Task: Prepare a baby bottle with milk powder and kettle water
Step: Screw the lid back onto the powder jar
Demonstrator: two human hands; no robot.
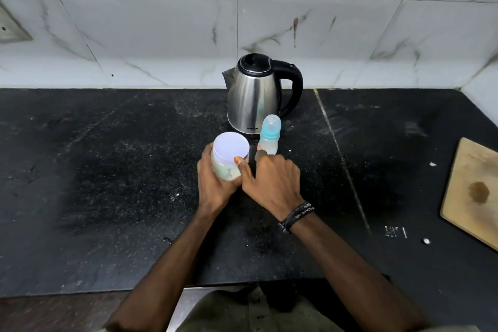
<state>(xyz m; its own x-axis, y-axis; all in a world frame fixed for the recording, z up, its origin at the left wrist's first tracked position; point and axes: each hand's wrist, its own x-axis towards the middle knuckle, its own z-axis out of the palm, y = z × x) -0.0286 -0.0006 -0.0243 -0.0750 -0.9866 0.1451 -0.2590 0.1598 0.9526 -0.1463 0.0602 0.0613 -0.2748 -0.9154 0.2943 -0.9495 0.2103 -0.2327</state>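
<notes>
A clear jar (229, 162) with a white lid and pale powder inside stands on the black counter (107, 170). My left hand (215, 186) grips the jar from the left and below. My right hand (272, 178) lies beside the jar; its thumb touches the lid's right edge, and one finger reaches toward the baby bottle (270, 135). The bottle is capped, with a teal ring, and stands upright just right of the jar. Behind both stands a steel kettle (253, 97), lid closed, black handle on its right.
A wooden board (471, 191) lies at the counter's right edge. The tiled wall (161, 35) rises right behind the kettle. White specks and a small white bit (425, 241) are scattered on the counter. The counter's front edge runs just before my body.
</notes>
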